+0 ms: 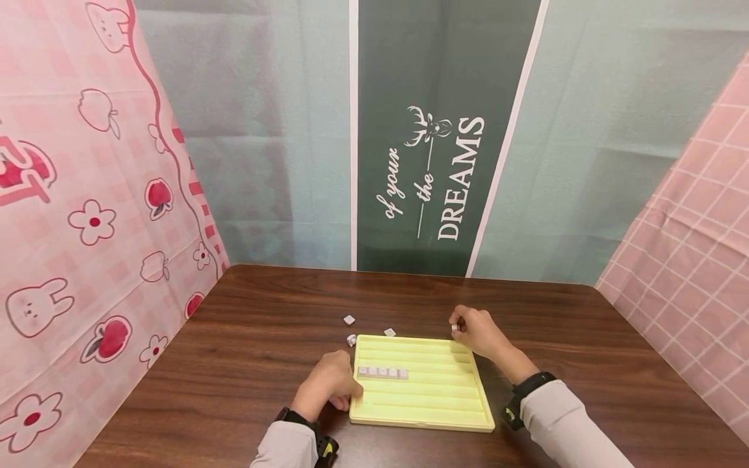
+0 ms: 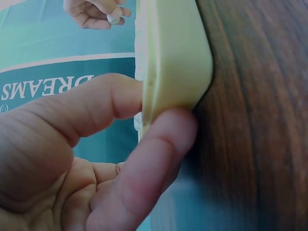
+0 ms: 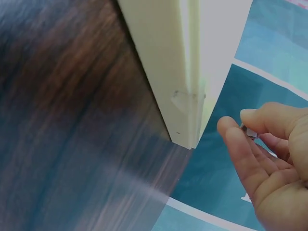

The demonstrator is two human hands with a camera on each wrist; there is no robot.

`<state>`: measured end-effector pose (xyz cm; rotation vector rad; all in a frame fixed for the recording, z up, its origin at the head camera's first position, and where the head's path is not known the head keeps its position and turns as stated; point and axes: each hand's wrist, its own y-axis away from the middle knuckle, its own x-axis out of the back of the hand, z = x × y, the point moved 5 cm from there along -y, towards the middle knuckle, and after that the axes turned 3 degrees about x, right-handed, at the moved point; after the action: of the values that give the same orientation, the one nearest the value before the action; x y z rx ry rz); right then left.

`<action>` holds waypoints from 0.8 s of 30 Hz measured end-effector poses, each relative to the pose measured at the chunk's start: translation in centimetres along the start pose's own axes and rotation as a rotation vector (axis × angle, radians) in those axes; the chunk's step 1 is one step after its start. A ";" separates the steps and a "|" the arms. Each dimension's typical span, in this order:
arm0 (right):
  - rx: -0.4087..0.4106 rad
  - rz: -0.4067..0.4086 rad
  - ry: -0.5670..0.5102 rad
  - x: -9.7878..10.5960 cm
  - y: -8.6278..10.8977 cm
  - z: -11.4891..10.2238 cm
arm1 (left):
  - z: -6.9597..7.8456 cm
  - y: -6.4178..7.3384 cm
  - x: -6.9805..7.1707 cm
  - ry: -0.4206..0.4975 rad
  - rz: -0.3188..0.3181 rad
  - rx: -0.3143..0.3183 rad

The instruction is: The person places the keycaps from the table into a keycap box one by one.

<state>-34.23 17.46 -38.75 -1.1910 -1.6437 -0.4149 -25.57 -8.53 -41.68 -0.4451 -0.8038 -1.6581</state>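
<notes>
A pale yellow tray [image 1: 421,413] with long ridged rows lies on the table. Several small white keycaps [image 1: 383,372] stand side by side in one row, starting at its left wall. My left hand [image 1: 329,383] grips the tray's left edge, thumb over the rim and fingers against the outer wall, as the left wrist view shows up close. Above the far right corner of the tray, my right hand [image 1: 481,331] pinches a small white keycap [image 3: 250,133] between thumb and fingertips.
Beyond the tray's far left corner lie a loose keycap [image 1: 349,320], another keycap [image 1: 389,332] near the far rim, and a small white cluster [image 1: 351,340] by the corner. The brown wooden table [image 1: 281,305] ends at a hanging green cloth [image 1: 292,195].
</notes>
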 end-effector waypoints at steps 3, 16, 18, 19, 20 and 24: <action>-0.003 -0.001 -0.011 0.0 0.2 -0.1 | 0.1 0.0 0.0 0.007 -0.002 0.010; -0.050 -0.046 -0.084 -0.2 0.4 0.2 | 0.1 0.2 0.1 0.037 -0.038 -0.048; -0.061 -0.045 -0.114 -0.3 0.4 0.3 | 0.1 0.2 0.1 0.031 -0.049 -0.052; -0.062 -0.044 -0.125 -0.3 0.5 0.3 | 0.1 0.2 0.1 0.029 -0.051 -0.053; -0.064 -0.041 -0.137 -0.3 0.5 0.2 | 0.1 0.2 0.1 0.028 -0.052 -0.049; -0.061 -0.033 -0.176 -0.4 0.5 0.2 | 0.1 0.3 0.1 0.031 -0.053 -0.038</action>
<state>-33.91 17.69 -39.29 -1.2764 -1.8148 -0.3924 -25.36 -8.54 -41.48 -0.4266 -0.7680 -1.7274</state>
